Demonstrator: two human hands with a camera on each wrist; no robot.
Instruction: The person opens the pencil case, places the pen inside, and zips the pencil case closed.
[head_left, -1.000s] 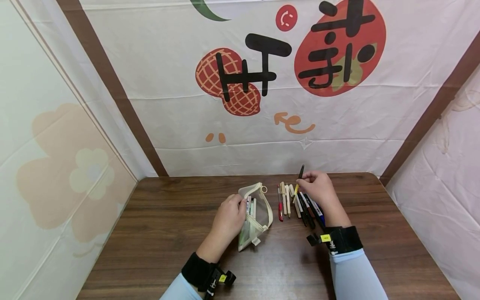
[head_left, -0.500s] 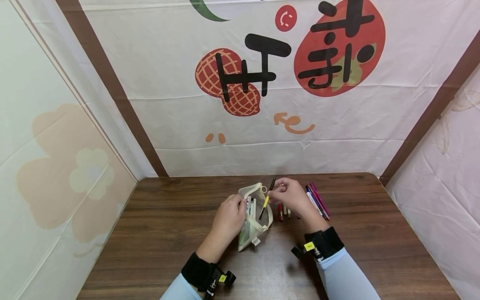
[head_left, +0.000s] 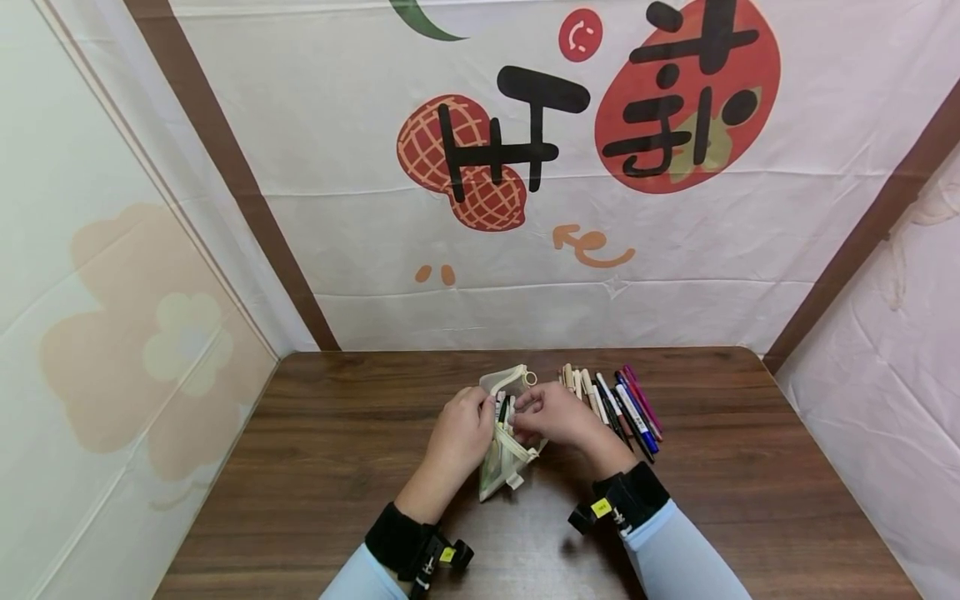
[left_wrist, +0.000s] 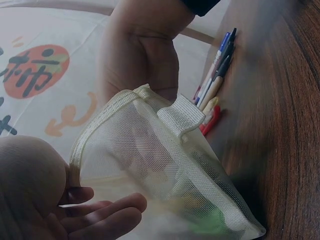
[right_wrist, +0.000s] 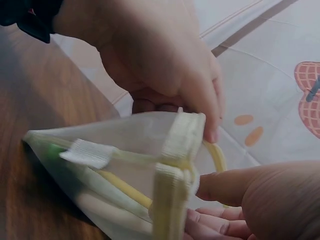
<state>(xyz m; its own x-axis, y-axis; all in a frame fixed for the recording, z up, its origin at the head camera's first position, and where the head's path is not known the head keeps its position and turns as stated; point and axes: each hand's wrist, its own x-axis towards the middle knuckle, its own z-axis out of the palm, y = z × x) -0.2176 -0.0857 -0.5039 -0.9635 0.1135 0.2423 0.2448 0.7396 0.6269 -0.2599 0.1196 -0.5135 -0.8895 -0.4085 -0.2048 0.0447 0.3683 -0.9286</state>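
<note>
My left hand (head_left: 459, 429) pinches the side rim of a cream mesh pencil pouch (left_wrist: 175, 165) and holds its mouth apart. Inside it are several pens, with a yellow pen (right_wrist: 125, 187) slanting among pale ones. At the mouth, my right hand (head_left: 562, 417) has its fingertips inside. In the right wrist view its thumb and fingers sit behind the zipper edge (right_wrist: 170, 200), which hides whether they touch the pen. A dark pen end (head_left: 505, 408) shows between the pouch's rim and my right fingers. The pouch stands tilted on the table.
Right of the pouch, several loose pens and markers (head_left: 633, 408) lie in a row on the brown wooden table (head_left: 337, 467). A red pen (left_wrist: 212, 120) lies nearest the pouch. Behind the table hangs a printed white cloth (head_left: 360, 242).
My right hand has moved left from the row of pens to the pouch's mouth, taking the yellow and black pen down into it. My left hand has kept its grip on the rim.
</note>
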